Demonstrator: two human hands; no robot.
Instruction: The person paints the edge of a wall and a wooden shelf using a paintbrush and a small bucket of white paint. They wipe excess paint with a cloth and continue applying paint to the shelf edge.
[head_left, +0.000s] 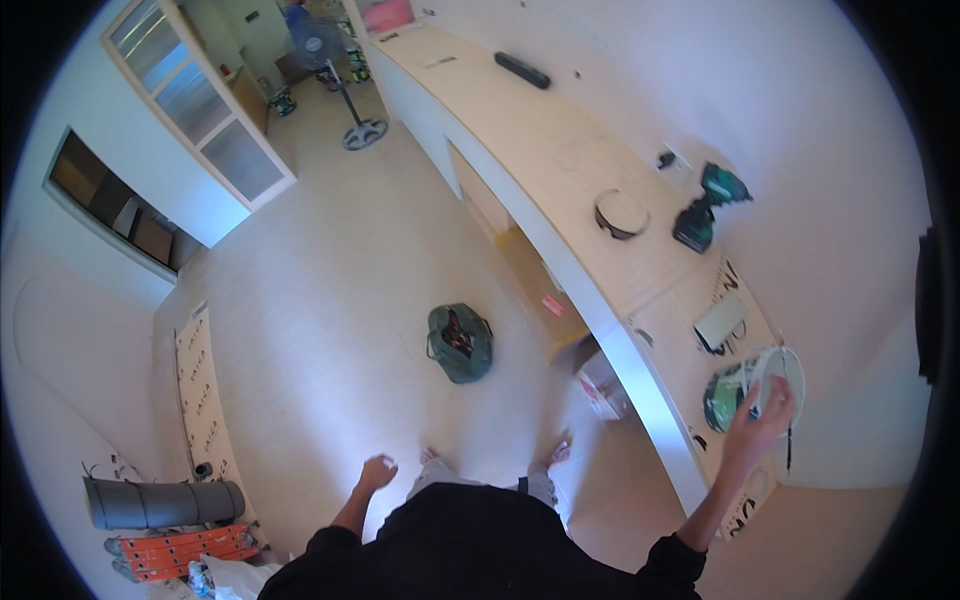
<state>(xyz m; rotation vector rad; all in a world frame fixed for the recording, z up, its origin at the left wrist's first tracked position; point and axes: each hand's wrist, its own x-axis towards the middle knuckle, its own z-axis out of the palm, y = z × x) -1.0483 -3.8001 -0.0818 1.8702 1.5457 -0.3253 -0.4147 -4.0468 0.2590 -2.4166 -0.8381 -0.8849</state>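
Note:
My right hand (763, 420) is over the mouth of a white plastic bucket (724, 401) with a green printed side. Its fingers are bent at the bucket's near rim; blur hides whether they grip anything. A thin dark strip (788, 450) runs down beside that hand. Low at my left side, my left hand (379, 472) hangs above the floor with curled fingers. A small pale spot shows at its fingertips, too small to name. Beyond the bucket on the counter (525, 127) lies a pale, flat-faced block-like object (720, 322).
A green cordless drill (709, 210), safety glasses (621, 217) and a black case (523, 70) are on the counter. On the floor are a green tool bag (461, 345), cardboard boxes (600, 386), a pedestal fan (352, 112), a grey roll (165, 502) and an orange ladder-like object (187, 553). A person (296, 15) is beyond the doorway.

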